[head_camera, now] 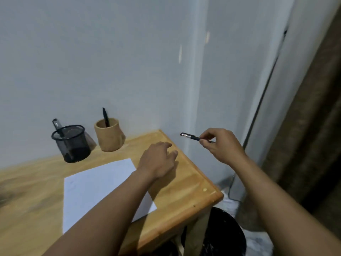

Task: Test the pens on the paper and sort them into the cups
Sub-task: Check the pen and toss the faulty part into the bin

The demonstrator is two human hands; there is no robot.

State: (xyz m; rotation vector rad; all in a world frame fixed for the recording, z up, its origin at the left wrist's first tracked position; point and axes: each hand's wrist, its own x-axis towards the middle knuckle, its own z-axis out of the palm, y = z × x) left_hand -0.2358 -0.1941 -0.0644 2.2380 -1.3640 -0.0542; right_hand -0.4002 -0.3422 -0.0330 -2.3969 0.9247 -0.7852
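The right hand (pixel 219 145) pinches a black pen (pixel 191 137) in its fingertips, out past the table (pixel 184 191) edge. The left hand (pixel 158 159) hovers loosely open, holding nothing, just beside the paper (pixel 96 185). The pen should come back over the sheet, tip down, with the left hand flattening it. The cap end is blurred, and any marks on the paper are too faint to read.

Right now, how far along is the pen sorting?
Partly done, it seems. One pen stands in the mesh cup and another in the tan cup, so at least two look sorted. The right hand holds a third pen in the air beyond the table edge; the left hand is over the table beside the paper. That pen is not yet in a cup. No other loose pens show.
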